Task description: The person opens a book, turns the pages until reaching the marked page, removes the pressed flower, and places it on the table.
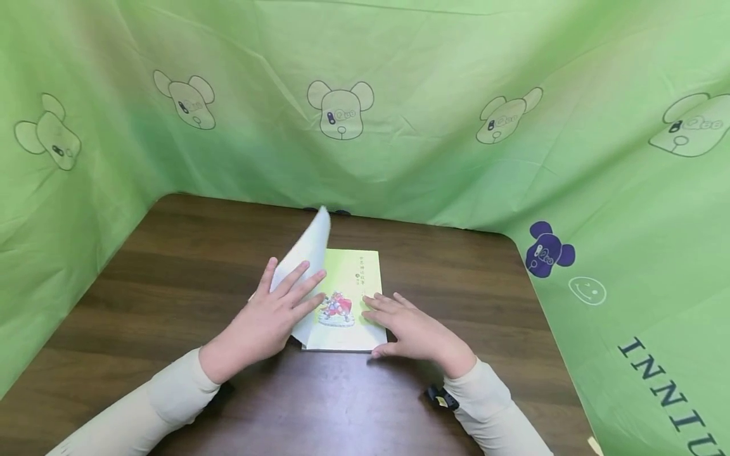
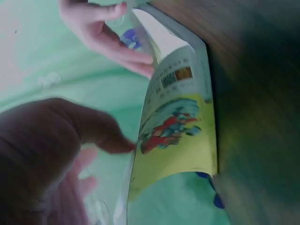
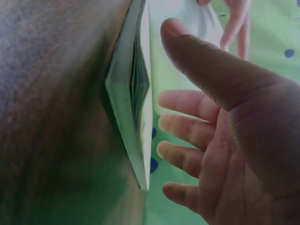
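Left hand (image 1: 268, 320) fingers spread, lifting the cover; right hand (image 1: 413, 332) fingers straight, flat on book (image 1: 348, 304), long axis pointing away across desk (image 1: 171, 266).

glossy paper book (image 1: 348, 297), wood-grain table (image 1: 171, 266)

You see one book (image 1: 348, 304) at the frame's center, one table (image 1: 171, 266) beneath it, and two hands: left hand (image 1: 268, 320), right hand (image 1: 413, 332).

A green bear-print cloth (image 1: 399, 145) surrounds the brown table (image 1: 171, 266).
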Tool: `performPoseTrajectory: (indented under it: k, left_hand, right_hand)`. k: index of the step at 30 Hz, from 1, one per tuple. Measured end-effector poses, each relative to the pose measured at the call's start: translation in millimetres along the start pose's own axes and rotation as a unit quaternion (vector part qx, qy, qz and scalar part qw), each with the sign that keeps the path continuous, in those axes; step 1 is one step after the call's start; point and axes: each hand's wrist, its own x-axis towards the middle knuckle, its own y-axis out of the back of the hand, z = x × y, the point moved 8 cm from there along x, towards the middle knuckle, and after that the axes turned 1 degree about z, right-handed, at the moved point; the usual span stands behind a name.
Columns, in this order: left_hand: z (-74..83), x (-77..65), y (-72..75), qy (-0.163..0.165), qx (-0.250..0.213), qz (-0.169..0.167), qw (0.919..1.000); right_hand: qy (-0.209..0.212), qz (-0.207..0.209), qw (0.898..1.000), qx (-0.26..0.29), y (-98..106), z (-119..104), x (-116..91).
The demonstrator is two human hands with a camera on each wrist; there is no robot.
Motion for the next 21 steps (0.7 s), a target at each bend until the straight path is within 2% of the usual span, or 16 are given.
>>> performPoseTrajectory:
  k: [5, 10, 13, 16, 19, 21]
  left_hand:
    - [-8.3, -13.9, -18.1, 0.005, -0.058, -0.063, 0.9963]
    - [-14.4, -21.5, -34.8, 0.047, -0.095, -0.105, 0.9888]
    - [-17.0, -24.4, -44.2, 0.081, -0.123, -0.141, 0.9789]
    - [-18.7, -26.7, -53.6, 0.115, -0.157, -0.177, 0.9648]
    - [-19.0, -26.4, -60.0, 0.137, -0.188, -0.195, 0.9528]
    - [-18.9, -25.2, -62.1, 0.144, -0.202, -0.200, 0.9479]
  right_hand:
    - [-0.005, -0.004, 1.000, -0.007, -3.7, -2.2, 1.1]
    - [-0.018, -0.011, 1.000, -0.019, -7.8, -1.8, 1.2]
    - [-0.021, -0.012, 0.999, -0.024, -11.0, -2.8, 1.2]
    - [-0.023, -0.010, 0.999, -0.031, -12.5, -4.2, 1.6]
    - [-0.026, -0.003, 0.999, -0.041, -11.9, -5.6, 2.3]
    - [-0.030, 0.001, 0.998, -0.048, -10.6, -6.5, 3.0]
